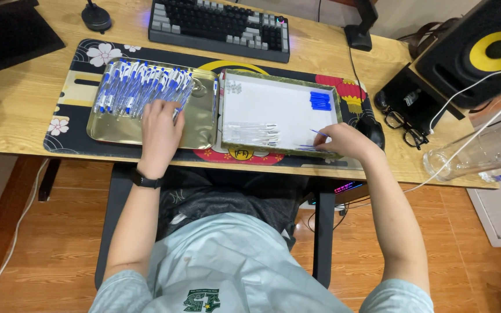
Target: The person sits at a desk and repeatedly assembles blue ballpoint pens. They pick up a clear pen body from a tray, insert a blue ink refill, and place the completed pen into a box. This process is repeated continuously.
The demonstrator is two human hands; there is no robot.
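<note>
My left hand (pixel 160 130) rests palm down in a shallow gold metal tray (pixel 201 124), its fingers on a heap of several blue and clear pens (pixel 140 87). To the right, my right hand (pixel 343 141) sits at the near right corner of a white-lined box lid (pixel 273 101) and pinches a thin blue pen part (pixel 319 133). Inside that lid lie a stack of blue caps (pixel 320 100), a row of clear pen barrels (pixel 253 133) and small springs or tips (pixel 233 87).
Both trays lie on a dark floral desk mat (pixel 82 66) on a wooden desk. A keyboard (pixel 221 26) is behind them. Glasses (pixel 401 124), a mouse (pixel 372 130), a speaker (pixel 488 49) and a clear glass (pixel 471 153) stand to the right.
</note>
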